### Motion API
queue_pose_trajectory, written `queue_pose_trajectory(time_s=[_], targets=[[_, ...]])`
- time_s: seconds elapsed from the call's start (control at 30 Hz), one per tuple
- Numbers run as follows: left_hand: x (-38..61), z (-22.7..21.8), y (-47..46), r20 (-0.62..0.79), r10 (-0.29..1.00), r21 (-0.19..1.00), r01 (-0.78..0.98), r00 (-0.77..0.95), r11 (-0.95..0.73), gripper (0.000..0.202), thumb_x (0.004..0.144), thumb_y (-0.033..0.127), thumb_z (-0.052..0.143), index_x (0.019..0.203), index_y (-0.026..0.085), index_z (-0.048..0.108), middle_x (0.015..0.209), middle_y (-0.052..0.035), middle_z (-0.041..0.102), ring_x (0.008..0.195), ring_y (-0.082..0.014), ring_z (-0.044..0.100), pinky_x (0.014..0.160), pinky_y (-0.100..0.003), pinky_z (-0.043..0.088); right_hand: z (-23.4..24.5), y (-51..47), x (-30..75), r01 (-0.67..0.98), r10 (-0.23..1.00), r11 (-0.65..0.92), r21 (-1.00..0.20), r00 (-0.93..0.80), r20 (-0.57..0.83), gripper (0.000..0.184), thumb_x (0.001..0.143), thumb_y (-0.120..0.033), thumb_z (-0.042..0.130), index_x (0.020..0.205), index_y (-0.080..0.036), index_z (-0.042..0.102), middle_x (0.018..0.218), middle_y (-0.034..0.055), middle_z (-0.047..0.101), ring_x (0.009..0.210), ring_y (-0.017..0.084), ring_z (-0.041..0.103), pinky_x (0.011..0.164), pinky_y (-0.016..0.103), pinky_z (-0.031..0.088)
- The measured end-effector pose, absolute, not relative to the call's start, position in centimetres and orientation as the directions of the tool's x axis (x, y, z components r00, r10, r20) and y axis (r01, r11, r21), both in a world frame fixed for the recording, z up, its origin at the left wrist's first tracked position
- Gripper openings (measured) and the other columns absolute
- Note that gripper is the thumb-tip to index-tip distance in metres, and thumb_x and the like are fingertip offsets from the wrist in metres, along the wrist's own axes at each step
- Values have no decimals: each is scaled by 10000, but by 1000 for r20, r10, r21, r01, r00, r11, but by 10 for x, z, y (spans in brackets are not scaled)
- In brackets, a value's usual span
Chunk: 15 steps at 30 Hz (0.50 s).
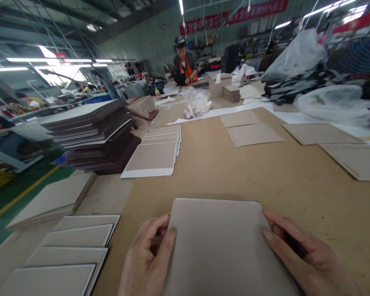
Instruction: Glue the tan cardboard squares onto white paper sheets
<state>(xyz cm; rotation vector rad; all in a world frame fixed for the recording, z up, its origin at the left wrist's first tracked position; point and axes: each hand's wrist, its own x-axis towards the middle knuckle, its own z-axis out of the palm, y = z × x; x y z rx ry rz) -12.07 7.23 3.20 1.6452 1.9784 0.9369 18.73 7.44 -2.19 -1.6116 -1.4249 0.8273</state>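
A beige rectangular board (222,246) with rounded far corners and a thin pale edge lies in front of me, close above or on the table. My left hand (149,250) grips its left edge, thumb on top and fingers at the side. On the opposite edge, my right hand (308,250) holds it the same way. The near end of the board runs out of view. To the left, several similar beige boards (61,257) with white edges overlap in a row. Farther off, more white-edged panels (151,156) are fanned out.
A tall stack of dark brown sheets (101,135) stands at the left, with a pile of beige boards (55,193) before it. Loose beige panels (255,135) lie on the brown tabletop (234,172). Plastic bags (336,102) sit at the right. A co-worker (185,61) is at the far end.
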Motion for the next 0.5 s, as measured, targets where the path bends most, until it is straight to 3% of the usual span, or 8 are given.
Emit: queue_pose_trajectory(time_s=[0.1, 0.33, 0.5], targets=[[-121, 32, 75, 105, 965, 710, 697, -241, 97, 311, 849, 494, 582, 1025, 262, 692, 939, -7, 688, 869, -178, 661, 731, -258, 536, -32, 73, 191, 423, 990, -67, -904, 139, -8, 422, 831, -542, 669, 1166, -291, 717, 946, 20, 716, 761, 183, 700, 618, 165, 568], [-120, 30, 79, 137, 963, 709, 702, -230, 66, 264, 851, 457, 591, 985, 261, 705, 929, -1, 699, 854, -172, 671, 745, -245, 540, -34, 78, 192, 479, 977, -22, -877, 195, 82, 386, 795, -527, 708, 1103, -298, 754, 918, 26, 722, 752, 187, 705, 572, 128, 556], [-122, 27, 78, 177, 958, 665, 745, -227, 53, 245, 858, 443, 591, 1005, 276, 694, 887, 15, 678, 821, -154, 661, 739, -233, 532, -27, 75, 182, 422, 978, -52, -905, 204, 39, 409, 796, -512, 703, 1144, -299, 730, 948, 33, 703, 788, 199, 692, 517, 134, 541]])
